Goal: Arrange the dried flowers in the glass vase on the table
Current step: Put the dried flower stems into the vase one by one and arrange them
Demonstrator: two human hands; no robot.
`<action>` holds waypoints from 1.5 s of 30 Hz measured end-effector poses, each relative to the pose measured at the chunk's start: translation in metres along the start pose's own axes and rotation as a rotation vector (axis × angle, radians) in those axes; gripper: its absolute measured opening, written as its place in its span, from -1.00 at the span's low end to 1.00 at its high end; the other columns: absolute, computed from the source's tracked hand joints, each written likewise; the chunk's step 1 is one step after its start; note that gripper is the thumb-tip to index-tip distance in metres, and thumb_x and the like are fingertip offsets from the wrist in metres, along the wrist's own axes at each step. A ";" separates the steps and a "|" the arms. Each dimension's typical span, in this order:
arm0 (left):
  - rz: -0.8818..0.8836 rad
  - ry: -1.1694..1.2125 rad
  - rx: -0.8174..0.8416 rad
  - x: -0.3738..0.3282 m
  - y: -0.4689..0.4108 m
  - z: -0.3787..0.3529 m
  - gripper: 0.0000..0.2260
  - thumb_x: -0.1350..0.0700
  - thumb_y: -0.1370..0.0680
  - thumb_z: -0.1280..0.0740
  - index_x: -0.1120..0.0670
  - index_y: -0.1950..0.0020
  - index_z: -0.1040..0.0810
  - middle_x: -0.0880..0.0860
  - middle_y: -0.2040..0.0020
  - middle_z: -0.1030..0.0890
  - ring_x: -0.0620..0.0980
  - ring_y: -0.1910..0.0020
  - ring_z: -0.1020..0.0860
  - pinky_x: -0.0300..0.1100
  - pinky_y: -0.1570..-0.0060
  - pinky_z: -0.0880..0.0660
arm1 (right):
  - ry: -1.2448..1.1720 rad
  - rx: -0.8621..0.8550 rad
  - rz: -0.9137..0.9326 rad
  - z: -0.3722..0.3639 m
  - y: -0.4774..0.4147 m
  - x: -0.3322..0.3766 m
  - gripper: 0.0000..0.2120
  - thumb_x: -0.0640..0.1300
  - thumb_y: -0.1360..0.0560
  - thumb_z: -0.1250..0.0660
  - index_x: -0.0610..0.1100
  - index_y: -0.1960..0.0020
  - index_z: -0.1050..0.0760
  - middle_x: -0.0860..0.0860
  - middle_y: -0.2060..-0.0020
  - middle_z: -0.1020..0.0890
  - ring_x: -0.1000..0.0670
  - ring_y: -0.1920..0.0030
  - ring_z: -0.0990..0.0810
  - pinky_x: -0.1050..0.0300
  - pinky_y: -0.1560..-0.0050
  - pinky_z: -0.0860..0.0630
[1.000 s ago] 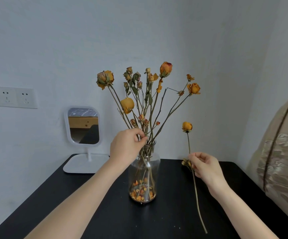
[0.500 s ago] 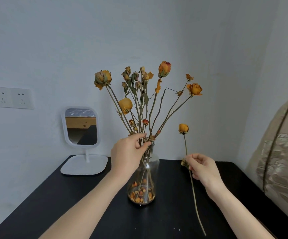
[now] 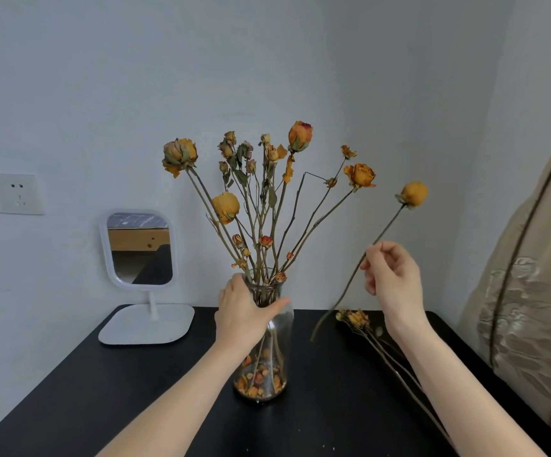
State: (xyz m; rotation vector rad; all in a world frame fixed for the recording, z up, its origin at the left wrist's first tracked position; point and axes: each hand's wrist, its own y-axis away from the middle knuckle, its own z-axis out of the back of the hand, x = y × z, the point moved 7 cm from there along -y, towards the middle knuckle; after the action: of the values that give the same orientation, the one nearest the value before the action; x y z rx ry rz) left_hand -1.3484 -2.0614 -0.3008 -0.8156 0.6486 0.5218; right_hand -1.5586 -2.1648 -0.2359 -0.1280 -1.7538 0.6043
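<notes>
Many dried flowers (image 3: pixel 267 192) in glass vase (image 3: pixel 269 354), frame centre, loose petals at bottom. Left hand (image 3: pixel 244 311) wrapped round vase neck. Right hand (image 3: pixel 391 278) pinching single stem (image 3: pixel 382 235), raised right of vase.

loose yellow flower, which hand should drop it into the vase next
Right. The right hand already pinches the loose flower by its stem, lifted beside the vase. The left hand is busy steadying the vase neck.

Head camera looks forward and down, close over the table (image 3: pixel 333 407).
</notes>
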 end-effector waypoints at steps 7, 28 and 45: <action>0.002 0.208 0.123 0.004 -0.001 -0.002 -0.65 -0.12 -0.30 -0.50 -0.18 0.05 -0.40 -0.25 0.10 -0.53 -0.34 0.11 -0.48 -0.47 0.23 -0.34 | -0.039 -0.043 0.159 0.004 -0.012 0.027 -0.83 -0.24 -0.59 -0.12 -0.07 0.15 -0.35 0.00 0.39 -0.48 0.16 0.53 -0.38 0.31 0.56 -0.34; 0.069 0.334 0.238 0.014 0.001 0.003 -0.33 -0.06 -0.28 -0.54 -0.09 -0.30 -0.31 -0.26 -0.06 -0.48 -0.29 0.00 -0.44 -0.31 -0.05 -0.37 | -0.064 0.148 0.172 -0.031 -0.022 0.050 -0.80 -0.21 -0.60 -0.09 -0.12 0.19 -0.34 0.12 0.52 -0.46 0.14 0.50 -0.34 0.29 0.55 -0.28; 0.116 0.374 0.251 0.022 0.001 -0.005 -0.60 -0.06 -0.32 -0.51 -0.27 0.01 -0.34 -0.36 0.09 -0.49 -0.50 0.14 -0.46 -0.53 0.27 -0.32 | 0.526 0.423 0.308 -0.098 -0.015 0.048 -0.84 -0.10 -0.55 -0.26 -0.16 0.12 -0.52 -0.15 0.33 -0.56 0.03 0.39 -0.41 0.12 0.32 -0.39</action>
State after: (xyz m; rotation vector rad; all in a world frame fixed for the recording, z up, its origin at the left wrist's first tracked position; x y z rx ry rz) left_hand -1.3355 -2.0607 -0.3189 -0.6438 1.0889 0.3839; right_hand -1.4774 -2.1260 -0.1723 -0.2398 -1.0784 1.0475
